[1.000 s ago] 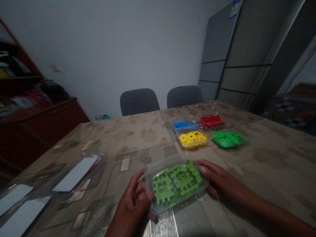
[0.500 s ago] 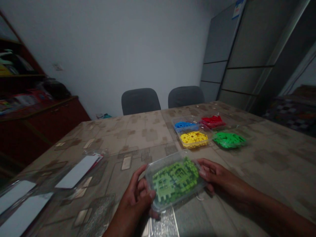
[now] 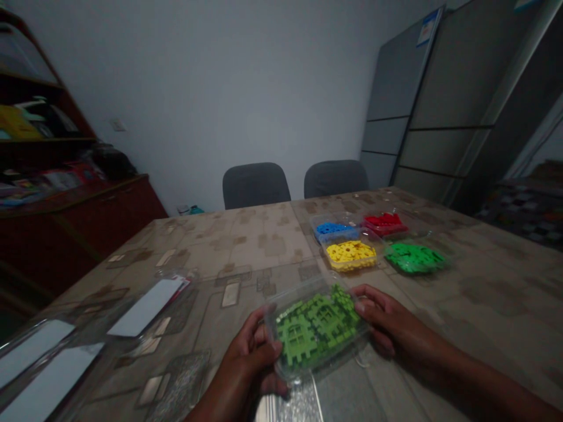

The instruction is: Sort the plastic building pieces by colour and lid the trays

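Observation:
Between my two hands is a clear plastic container (image 3: pixel 316 357) packed with light green interlocking building pieces (image 3: pixel 314 328), some shaped like windows. My left hand (image 3: pixel 257 354) grips its left end, thumb over the near corner. At the opposite end my right hand (image 3: pixel 380 316) pinches the rim, its thumb on top and fingers beneath. The container is held tilted above the table near its front edge. Past it stand open clear tubs of yellow pieces (image 3: pixel 350 254), blue pieces (image 3: pixel 333 229), red pieces (image 3: pixel 384 223) and darker green pieces (image 3: pixel 414 258).
Several clear packets with white cards (image 3: pixel 145 308) lie on the left of the patterned tablecloth (image 3: pixel 246 252). Two grey chairs (image 3: pixel 256 184) stand behind the far edge. A dark red cabinet (image 3: pixel 88 228) is at the left, and a sliding-door wardrobe (image 3: pixel 444 117) at the right.
My view has shifted slightly, so the whole scene sits a little lower and further right. Both hands keep hold of the container, whose light green pieces show more sharply now.

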The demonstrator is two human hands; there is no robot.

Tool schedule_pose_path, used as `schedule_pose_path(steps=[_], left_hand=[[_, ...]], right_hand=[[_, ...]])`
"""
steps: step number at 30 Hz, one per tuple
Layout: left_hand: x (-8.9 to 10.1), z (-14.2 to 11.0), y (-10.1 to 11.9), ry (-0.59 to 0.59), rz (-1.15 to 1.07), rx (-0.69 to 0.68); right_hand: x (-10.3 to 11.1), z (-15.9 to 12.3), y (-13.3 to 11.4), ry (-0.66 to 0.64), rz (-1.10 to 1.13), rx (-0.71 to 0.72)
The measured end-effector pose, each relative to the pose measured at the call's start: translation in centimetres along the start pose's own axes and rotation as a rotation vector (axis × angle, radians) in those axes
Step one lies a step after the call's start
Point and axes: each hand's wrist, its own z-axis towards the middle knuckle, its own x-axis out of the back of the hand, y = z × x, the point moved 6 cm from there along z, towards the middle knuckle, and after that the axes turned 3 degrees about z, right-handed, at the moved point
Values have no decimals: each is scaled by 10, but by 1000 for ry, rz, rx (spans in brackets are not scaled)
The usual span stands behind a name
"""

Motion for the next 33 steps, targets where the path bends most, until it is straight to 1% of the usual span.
schedule_pose_path(steps=[3,8,11,14,17,20,23,25,28,31,33], left_hand=[[0,1,-2,11,13,-21],[4,7,-4,31,5,-104],[11,13,-4,85,44,-149],[18,15,0,154,185,-199],[18,12,9,180,343,-285],[12,5,17,168,454,-390],[8,0,20,165,569,-490],[8,-1,18,153,636,-521],[10,-1,14,141,718,-527],[5,-5,17,127,863,-623],[-1,-8,18,96,980,-683]], right_hand=[[1,1,1,7,22,-12],[4,3,6,-6,27,-26],[5,4,7,8,22,-38],[6,3,7,49,9,-33],[5,3,6,76,-25,-19],[5,4,7,67,-44,-2],[6,4,6,67,-66,15],[6,2,4,64,-95,19],[3,-1,3,40,-134,9],[2,-2,3,54,-143,-6],[1,-2,3,59,-154,-8]])
